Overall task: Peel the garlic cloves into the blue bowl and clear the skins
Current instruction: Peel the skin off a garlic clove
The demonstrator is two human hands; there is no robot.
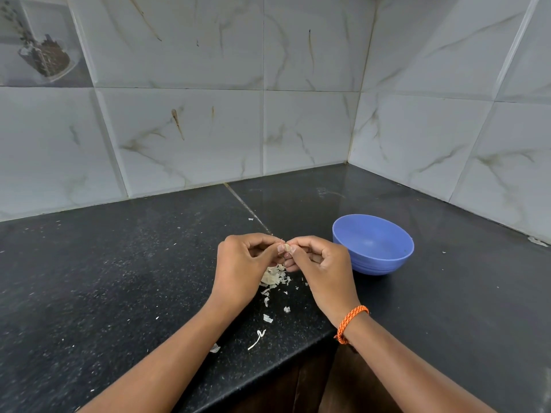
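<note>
Both hands meet above the black counter, pinching one small garlic clove (286,247) between their fingertips. My left hand (243,268) holds it from the left, my right hand (320,268) from the right, with an orange cord bracelet on that wrist. Below the hands lies a heap of pale garlic skins (274,277), and several loose scraps (267,318) trail toward the counter's front edge. The blue bowl (374,244) stands upright just right of my right hand; its visible inside shows no cloves.
The black speckled counter (119,278) runs into a corner of grey marbled wall tiles (307,132). Its front edge (268,380) cuts diagonally under my forearms, with a dark cabinet below. A seam crosses the counter behind the hands.
</note>
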